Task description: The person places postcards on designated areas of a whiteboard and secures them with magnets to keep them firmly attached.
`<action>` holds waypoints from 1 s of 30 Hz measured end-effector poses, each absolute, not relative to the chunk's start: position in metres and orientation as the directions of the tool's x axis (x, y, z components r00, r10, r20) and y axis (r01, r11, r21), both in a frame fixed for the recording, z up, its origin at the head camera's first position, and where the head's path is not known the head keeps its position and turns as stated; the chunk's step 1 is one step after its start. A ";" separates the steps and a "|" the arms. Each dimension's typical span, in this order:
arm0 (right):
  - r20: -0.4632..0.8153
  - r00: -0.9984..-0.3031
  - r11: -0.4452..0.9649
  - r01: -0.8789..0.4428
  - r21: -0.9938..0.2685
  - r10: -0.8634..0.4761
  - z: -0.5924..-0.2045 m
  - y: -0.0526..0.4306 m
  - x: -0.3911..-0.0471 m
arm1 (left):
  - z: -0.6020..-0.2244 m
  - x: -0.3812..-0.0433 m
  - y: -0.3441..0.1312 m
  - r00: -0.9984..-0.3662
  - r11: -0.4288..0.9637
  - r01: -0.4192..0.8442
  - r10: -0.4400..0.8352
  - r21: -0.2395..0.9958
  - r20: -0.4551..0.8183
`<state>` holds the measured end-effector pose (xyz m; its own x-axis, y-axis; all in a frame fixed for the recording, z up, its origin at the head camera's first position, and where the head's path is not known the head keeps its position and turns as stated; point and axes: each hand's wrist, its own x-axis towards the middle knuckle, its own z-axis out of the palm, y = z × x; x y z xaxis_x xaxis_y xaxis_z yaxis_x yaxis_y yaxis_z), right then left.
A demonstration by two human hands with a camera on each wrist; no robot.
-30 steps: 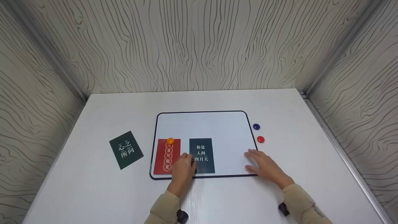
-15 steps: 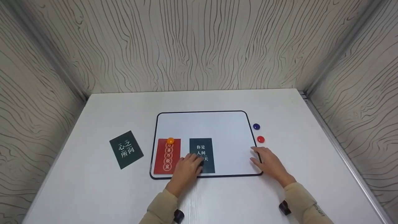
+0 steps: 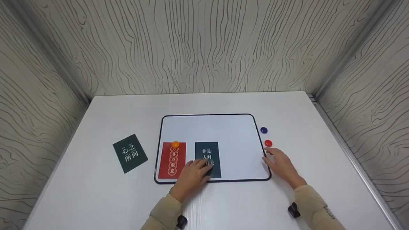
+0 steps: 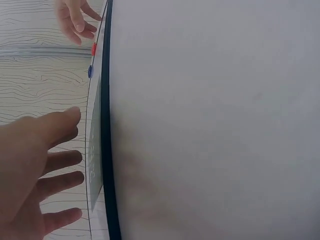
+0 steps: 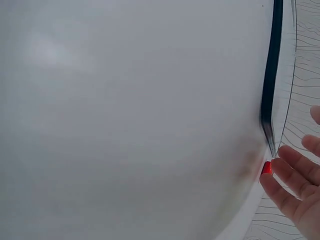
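A whiteboard point(image 3: 243, 145) with a black rim lies flat on the table. On its left part rests a red card point(image 3: 164, 164) with an orange round magnet point(image 3: 175, 144) at its top. Beside it is a dark green card point(image 3: 211, 147) with white characters. My left hand point(image 3: 191, 175) is spread over the lower part of that green card and hides some of it; whether the fingers touch it I cannot tell. At the board's right edge is my right hand point(image 3: 282, 164), fingers loosely extended, just below a red magnet point(image 3: 268, 143). Neither hand holds anything.
A blue magnet point(image 3: 264, 130) lies beyond the red one, right of the board. Another dark green card point(image 3: 130, 153) lies tilted on the table point(image 3: 96, 191) to the left. Wood-patterned walls point(image 3: 198, 48) enclose the back and sides.
My left hand has shifted right from between the two cards to over the green card, its fingers spreading. My right hand has moved right and slightly up, off the board toward the red magnet.
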<state>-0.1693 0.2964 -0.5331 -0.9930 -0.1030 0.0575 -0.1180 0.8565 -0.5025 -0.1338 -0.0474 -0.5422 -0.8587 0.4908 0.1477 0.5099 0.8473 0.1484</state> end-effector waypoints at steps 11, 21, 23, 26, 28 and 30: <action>0.083 -0.996 0.847 -0.082 -0.524 -0.045 -0.533 0.303 -0.176 | -0.542 -0.130 -0.052 -0.845 0.823 0.534 0.529 0.192 0.083; 0.083 -0.996 0.831 -0.034 -0.556 0.014 -0.536 0.312 -0.184 | -0.542 -0.126 -0.055 -0.856 0.828 0.498 0.518 0.259 -0.011; 0.087 -0.996 0.828 -0.032 -0.559 0.020 -0.536 0.313 -0.186 | -0.542 -0.125 -0.056 -0.858 0.827 0.486 0.513 0.282 -0.027; 0.099 -0.995 0.827 -0.031 -0.561 0.030 -0.538 0.315 -0.189 | -0.543 -0.124 -0.057 -0.863 0.827 0.468 0.503 0.312 -0.037; 0.099 -0.994 0.825 -0.026 -0.564 0.037 -0.539 0.315 -0.190 | -0.544 -0.123 -0.057 -0.866 0.826 0.460 0.498 0.326 -0.041; 0.103 -0.994 0.825 -0.025 -0.565 0.041 -0.539 0.316 -0.191 | -0.544 -0.123 -0.057 -0.869 0.827 0.450 0.493 0.337 -0.047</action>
